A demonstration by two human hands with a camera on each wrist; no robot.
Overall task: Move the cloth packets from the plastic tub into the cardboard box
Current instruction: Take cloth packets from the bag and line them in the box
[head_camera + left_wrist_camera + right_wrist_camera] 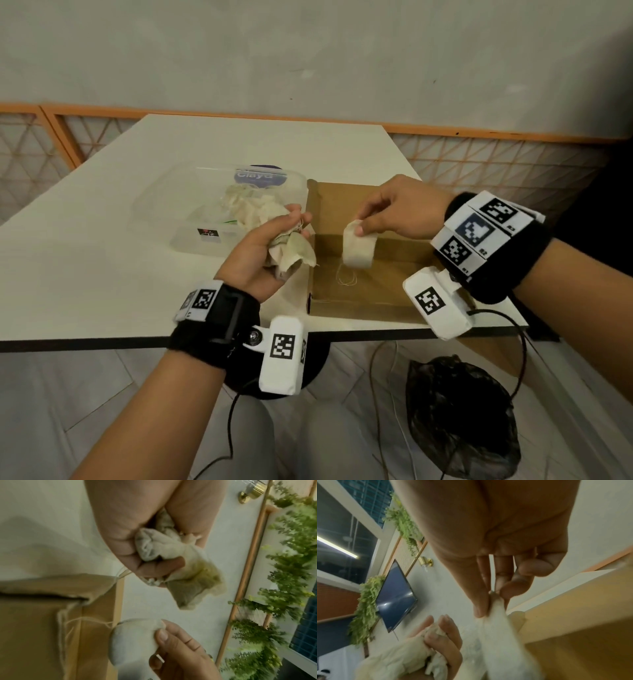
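As left hand (265, 251) grips packets (291, 253) — right hand (394, 212) pinches one

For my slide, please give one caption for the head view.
Right hand pinches one cloth packet over the cardboard box; left hand grips a bunch.

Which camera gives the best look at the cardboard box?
The head view: it shows the whole open box from above, with the right hand dangling a packet over it. The left wrist view catches only blurred brown walls; the right wrist view only a wall and part of the inside.
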